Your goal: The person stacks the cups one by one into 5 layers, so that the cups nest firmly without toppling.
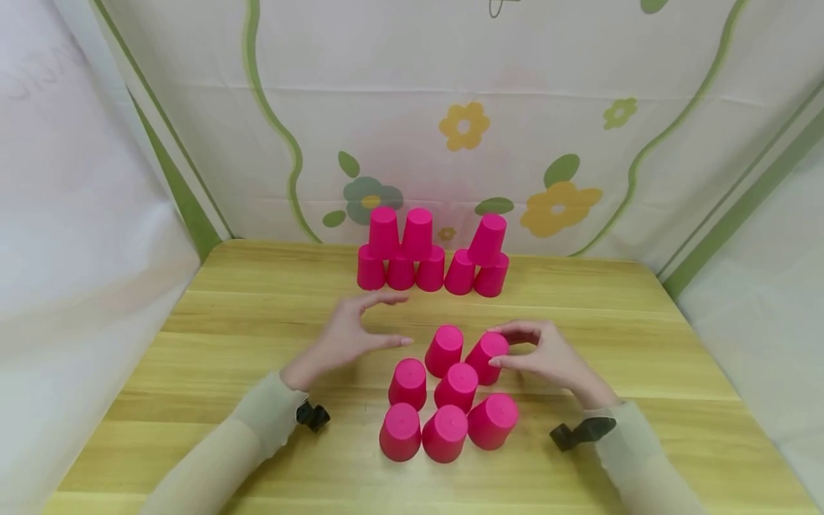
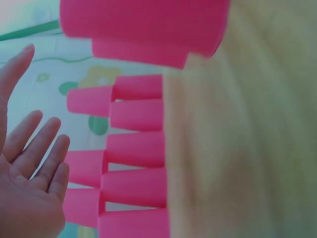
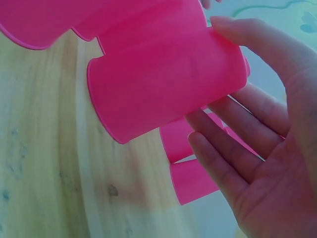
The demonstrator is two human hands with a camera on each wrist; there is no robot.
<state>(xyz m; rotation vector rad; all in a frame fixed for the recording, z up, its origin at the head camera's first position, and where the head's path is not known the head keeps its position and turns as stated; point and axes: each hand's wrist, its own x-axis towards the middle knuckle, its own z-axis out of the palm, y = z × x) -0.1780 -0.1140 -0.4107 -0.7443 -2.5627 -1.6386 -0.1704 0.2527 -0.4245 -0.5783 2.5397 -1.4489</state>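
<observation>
My right hand (image 1: pixel 541 354) has its thumb and fingers around an upside-down pink cup (image 1: pixel 486 359) at the far right of the near group. In the right wrist view the thumb lies on one side of that cup (image 3: pixel 163 84) and the fingers on the other. My left hand (image 1: pixel 350 329) holds nothing; its thumb and fingers are spread apart, left of another pink cup (image 1: pixel 444 352) at the back of the group. The left wrist view shows the palm (image 2: pixel 34 198) with extended fingers. More upside-down pink cups (image 1: pixel 400 433) stand close together nearer me.
Along the table's back edge, upside-down pink cups form a bottom row (image 1: pixel 430 270). Two cups (image 1: pixel 384 234) sit on its left part and one (image 1: pixel 487 239) on its right. A flowered white curtain (image 1: pixel 386 129) hangs behind the wooden table (image 1: pixel 257 286).
</observation>
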